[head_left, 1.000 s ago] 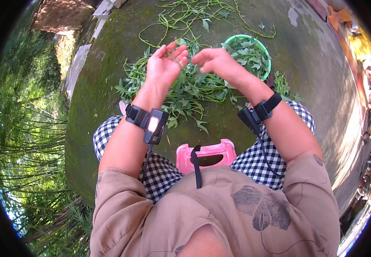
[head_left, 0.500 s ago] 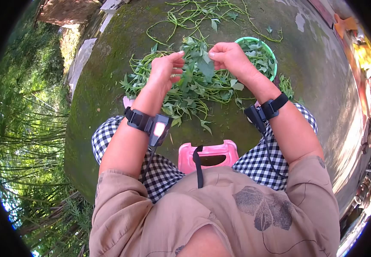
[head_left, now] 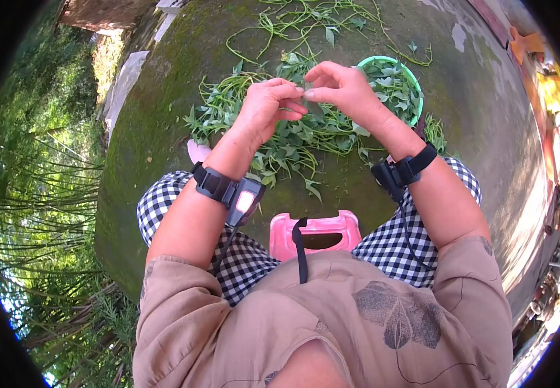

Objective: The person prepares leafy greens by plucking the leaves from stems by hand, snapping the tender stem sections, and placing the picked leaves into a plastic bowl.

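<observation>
Over a heap of green leafy stems (head_left: pixel 286 139) on the ground, my two hands meet fingertip to fingertip. My left hand (head_left: pixel 270 107) is closed in a pinch, its lower fingers bent loosely. From the other side my right hand (head_left: pixel 344 89) pinches with thumb and forefinger at the same spot. A thin leafy stem seems to be between the fingertips; most of it is hidden by the fingers and blends with the leaves beneath. Just beyond my right hand stands a round green basket (head_left: pixel 420 97) filled with picked leaves.
Bare vine stems (head_left: pixel 293 22) lie spread at the far side. A small green bunch (head_left: pixel 435 132) rests right of the basket. The pink plastic stool (head_left: pixel 315 227) shows between my checked knees. Bushes (head_left: pixel 41 194) border the mossy concrete (head_left: pixel 144 142) at left.
My hands have come together, the left moving right and the right moving slightly left. The broad leaf that hung between them is now largely hidden from sight.
</observation>
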`<state>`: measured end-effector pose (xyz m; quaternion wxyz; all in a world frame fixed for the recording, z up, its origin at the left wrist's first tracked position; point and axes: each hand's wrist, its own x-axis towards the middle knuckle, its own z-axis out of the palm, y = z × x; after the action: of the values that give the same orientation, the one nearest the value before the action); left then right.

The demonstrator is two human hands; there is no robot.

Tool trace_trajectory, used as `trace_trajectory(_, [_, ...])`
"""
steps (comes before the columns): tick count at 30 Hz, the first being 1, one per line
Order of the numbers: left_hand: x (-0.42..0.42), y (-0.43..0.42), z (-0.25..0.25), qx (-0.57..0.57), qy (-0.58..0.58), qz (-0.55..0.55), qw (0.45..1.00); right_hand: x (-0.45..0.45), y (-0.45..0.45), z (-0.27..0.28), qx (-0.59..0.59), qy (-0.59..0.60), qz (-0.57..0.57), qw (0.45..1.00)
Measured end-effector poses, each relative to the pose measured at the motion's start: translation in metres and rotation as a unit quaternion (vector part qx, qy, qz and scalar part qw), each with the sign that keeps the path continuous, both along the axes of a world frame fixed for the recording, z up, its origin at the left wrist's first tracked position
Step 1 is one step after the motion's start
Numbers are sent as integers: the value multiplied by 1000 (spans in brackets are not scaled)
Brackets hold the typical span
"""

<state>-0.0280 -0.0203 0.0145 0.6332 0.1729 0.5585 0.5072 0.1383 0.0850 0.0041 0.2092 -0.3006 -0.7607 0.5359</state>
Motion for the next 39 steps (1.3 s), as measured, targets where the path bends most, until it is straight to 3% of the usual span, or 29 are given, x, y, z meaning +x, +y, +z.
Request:
trace_trajectory(5, [4, -1, -4, 21, -52, 19, 998, 2, 3, 0, -142, -29, 0, 989])
trace_trajectory(8, [2, -1, -12, 42, -82, 48, 995, 3, 3, 12, -300, -18, -19, 953])
trace_trajectory(11, [1, -1, -18, 49, -102, 61, 992, 7, 8, 10, -367, -5, -40, 929])
trace_trajectory(15, [4, -2, -14, 36, -106, 56, 992, 11, 12, 14, -377, -1, -43, 925])
trace_trajectory(17, [6, -2, -13, 27, -32, 39, 998, 13, 12, 16, -355, -23, -63, 933])
trace_trajectory(20, [12, -2, -9, 31, 91, 10, 995, 17, 19, 3, -135, -81, -56, 986])
trace_trajectory(23, [24, 0, -11, 46, 146, -4, 988, 14, 18, 5, -235, -120, -24, 964])
trace_trajectory(26, [33, -1, -22, 91, 184, -26, 978, 11, 6, 10, -327, -86, -40, 940])
trace_trajectory(28, [40, 0, -22, 147, 233, -34, 961, 12, 6, 9, -331, -63, -38, 941])
trace_trajectory(30, [40, 1, -13, 85, 263, -68, 959, 15, 14, 3, -323, -55, -32, 944])
trace_trajectory(32, [34, 3, -4, -2, 311, -109, 944, 20, 20, 0, -227, -78, -37, 970])
trace_trajectory(35, [2, 8, -17, -118, 467, -201, 853, 28, 27, -3, -130, -116, -29, 984])
trace_trajectory(36, [1, 5, -18, -59, 589, -145, 793, 30, 28, -3, -106, -128, -23, 986])
trace_trajectory(38, [3, -3, -21, 65, 786, -26, 614, 35, 27, -4, -29, -134, 3, 991])
trace_trajectory(39, [4, -2, -13, 72, 751, -15, 656, 37, 24, -2, 9, -137, 16, 990])
